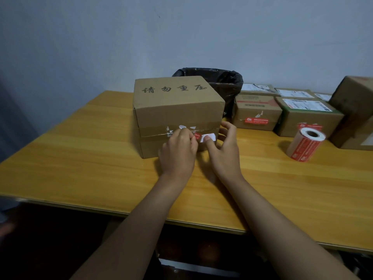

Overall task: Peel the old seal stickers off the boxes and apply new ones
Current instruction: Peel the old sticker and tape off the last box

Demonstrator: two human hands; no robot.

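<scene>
The left hand (178,147) is pinching the red sticker (197,136) lying sideways along the box (177,110) seam, while the right hand (224,142) is pressing just beside it with loosely bent fingers.

A small parcel-packing spot in a plain room — a bare pale wall (101,37) behind a wooden desk (80,158). Along the desk's far right edge stand cardboard boxes (310,116) with shipping labels, a roll of red seal stickers (304,145) just before them — and a bin lined with a black bag (222,81) at the far edge.
</scene>
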